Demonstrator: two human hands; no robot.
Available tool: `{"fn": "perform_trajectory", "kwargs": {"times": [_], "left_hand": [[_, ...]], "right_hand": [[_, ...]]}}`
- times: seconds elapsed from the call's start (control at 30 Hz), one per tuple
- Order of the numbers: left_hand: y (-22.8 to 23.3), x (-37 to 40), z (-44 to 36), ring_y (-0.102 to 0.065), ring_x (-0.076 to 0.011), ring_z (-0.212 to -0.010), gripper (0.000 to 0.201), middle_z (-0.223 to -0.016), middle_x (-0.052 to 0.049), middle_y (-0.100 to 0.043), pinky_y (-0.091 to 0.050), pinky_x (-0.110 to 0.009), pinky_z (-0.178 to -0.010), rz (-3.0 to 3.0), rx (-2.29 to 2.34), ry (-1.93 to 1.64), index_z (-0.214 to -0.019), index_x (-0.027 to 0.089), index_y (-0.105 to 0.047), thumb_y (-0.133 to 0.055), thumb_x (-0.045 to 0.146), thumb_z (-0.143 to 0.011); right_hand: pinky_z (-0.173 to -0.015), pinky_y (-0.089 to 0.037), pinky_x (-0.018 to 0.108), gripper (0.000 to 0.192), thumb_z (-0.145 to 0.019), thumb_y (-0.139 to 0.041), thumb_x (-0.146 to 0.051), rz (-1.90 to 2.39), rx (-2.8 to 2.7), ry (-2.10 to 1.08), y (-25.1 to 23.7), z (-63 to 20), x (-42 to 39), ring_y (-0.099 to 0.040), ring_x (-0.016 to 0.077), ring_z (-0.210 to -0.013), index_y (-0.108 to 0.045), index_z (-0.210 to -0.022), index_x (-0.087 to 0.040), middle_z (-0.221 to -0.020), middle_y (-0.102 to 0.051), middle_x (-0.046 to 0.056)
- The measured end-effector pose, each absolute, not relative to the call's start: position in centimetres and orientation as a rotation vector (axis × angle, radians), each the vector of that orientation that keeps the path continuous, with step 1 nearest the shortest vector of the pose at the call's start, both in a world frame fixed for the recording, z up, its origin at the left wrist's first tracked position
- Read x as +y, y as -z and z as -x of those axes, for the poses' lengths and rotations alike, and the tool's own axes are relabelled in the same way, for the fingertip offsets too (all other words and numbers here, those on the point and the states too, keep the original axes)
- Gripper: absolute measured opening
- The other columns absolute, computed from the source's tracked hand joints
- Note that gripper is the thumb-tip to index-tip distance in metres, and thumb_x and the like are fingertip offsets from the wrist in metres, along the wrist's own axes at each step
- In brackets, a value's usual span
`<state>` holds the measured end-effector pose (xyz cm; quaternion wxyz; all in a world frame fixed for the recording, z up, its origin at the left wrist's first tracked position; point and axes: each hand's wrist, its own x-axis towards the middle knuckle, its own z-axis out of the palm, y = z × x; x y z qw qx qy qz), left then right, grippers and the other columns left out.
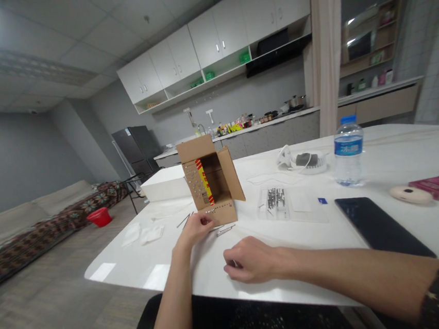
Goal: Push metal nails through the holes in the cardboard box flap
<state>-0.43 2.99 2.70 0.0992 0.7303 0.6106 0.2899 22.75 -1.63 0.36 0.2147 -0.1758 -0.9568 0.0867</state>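
On white table: cardboard box, light, stiff, best gripped by its side walls; left hand fingertips touching its base; right hand curled, pinching a nail.

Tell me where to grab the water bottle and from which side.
Grip the water bottle around its mid-body, at the blue label, coming from the near side. It stands upright with open table around it, and the round body probably suits a wrap grip better than the small cap.

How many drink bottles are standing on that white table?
1. A clear water bottle with a blue cap and label stands upright on the far right part of the white table, behind the dark tablet. None seems hidden behind the cardboard box.
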Motion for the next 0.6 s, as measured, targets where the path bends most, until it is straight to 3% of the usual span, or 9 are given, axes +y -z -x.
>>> {"fn": "perform_trajectory", "kwargs": {"times": [0.37,0.6], "left_hand": [[-3.27,2.07,0.23,-0.055,-0.0148,-0.061,0.020,-0.062,-0.001,-0.064,-0.042,-0.025,-0.058,-2.041,1.684,-0.668,-0.068,0.015,-0.069,-0.065,0.035,-0.068],[-3.13,2.09,0.20,-0.050,-0.0129,-0.057,0.018,-0.060,0.000,-0.060,-0.038,-0.025,-0.056,-2.114,1.643,-0.639,-0.067,0.016,-0.066,-0.058,0.031,-0.074]], "right_hand": [[-0.053,-0.025,0.025,0.024,-0.090,-0.051,-0.033,0.502,-2.673,-0.214,-0.44,-22.79,-1.61,-0.044,0.0105,-0.051,-0.059,-0.074,-0.018,-0.063,-0.064,0.000],[-0.052,-0.024,0.025,0.023,-0.089,-0.051,-0.032,0.496,-2.671,-0.226,-0.62,-22.80,-1.65,-0.044,0.0107,-0.051,-0.059,-0.073,-0.018,-0.063,-0.063,0.000]]}}
